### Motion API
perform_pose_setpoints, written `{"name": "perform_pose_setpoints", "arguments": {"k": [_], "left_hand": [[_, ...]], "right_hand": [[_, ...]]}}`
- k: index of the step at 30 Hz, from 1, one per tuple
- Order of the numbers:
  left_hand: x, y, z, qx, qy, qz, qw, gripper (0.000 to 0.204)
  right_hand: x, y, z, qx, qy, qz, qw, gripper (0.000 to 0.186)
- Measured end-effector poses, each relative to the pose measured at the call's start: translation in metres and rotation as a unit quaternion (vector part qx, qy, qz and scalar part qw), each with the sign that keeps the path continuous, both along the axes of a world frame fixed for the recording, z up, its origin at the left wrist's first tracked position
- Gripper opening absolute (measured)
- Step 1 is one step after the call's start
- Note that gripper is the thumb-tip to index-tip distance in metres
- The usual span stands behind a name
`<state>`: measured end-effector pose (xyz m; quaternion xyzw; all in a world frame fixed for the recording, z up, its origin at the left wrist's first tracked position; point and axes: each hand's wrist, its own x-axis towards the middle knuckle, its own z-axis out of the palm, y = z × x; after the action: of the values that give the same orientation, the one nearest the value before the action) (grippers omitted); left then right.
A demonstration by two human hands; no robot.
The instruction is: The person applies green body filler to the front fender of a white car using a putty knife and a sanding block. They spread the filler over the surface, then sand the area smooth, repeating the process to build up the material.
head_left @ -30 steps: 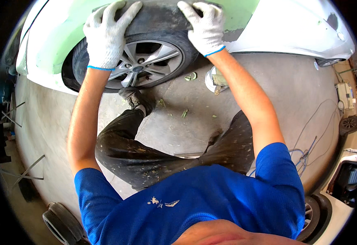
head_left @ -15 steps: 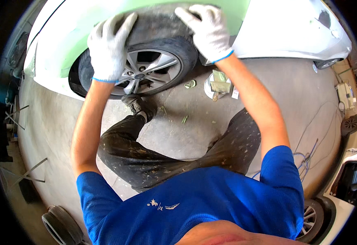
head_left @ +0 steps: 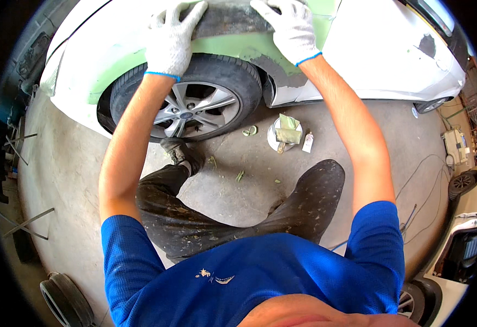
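The left hand [head_left: 170,43], in a white knitted glove, holds the left end of a dark strip [head_left: 230,20], thumb spread well away from the fingers and laid on its face. The right hand [head_left: 293,30], gloved alike, holds the other end, its thumb reaching in toward the middle. How tightly the fingers close round the edges cannot be told; some fingertips run out at the upper border.

The strip lies against the pale green fender [head_left: 230,43] of a white car [head_left: 366,65], above the front wheel [head_left: 186,114]. Its long axis runs left to right, roughly crosswise to the forearms, with one end toward the car's nose and the other toward the door.

On the floor right of the wheel stands a round white container [head_left: 271,137]; flat greenish pieces [head_left: 288,135] lie across its top and hide whatever is inside. Just beside it is a small white bottle [head_left: 308,142]; green rings [head_left: 253,130] lie nearer the tyre.
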<state>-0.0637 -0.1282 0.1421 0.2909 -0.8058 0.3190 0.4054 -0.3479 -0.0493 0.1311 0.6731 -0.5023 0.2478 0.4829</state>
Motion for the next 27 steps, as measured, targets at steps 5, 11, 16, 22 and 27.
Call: {"name": "perform_pose_setpoints", "arguments": {"k": [5, 11, 16, 22, 27], "left_hand": [[-0.002, 0.005, 0.008, -0.005, 0.005, -0.031, 0.999, 0.069], [-0.022, -0.004, 0.014, -0.031, -0.018, -0.015, 0.999, 0.07], [-0.026, 0.021, -0.028, 0.0, -0.018, -0.038, 0.999, 0.077], [-0.002, 0.044, -0.002, 0.029, -0.04, -0.051, 0.997, 0.071], [0.006, 0.006, 0.038, 0.03, -0.029, -0.059, 0.997, 0.07]], "right_hand": [[-0.003, 0.014, 0.017, -0.017, -0.014, 0.052, 0.998, 0.058], [-0.015, -0.001, 0.018, -0.028, -0.031, 0.009, 0.999, 0.061], [-0.024, 0.016, -0.043, 0.01, -0.03, -0.024, 0.999, 0.067], [-0.007, 0.05, -0.014, 0.038, -0.023, 0.008, 0.999, 0.058], [0.0, 0.02, 0.043, 0.016, 0.01, -0.018, 1.0, 0.056]]}}
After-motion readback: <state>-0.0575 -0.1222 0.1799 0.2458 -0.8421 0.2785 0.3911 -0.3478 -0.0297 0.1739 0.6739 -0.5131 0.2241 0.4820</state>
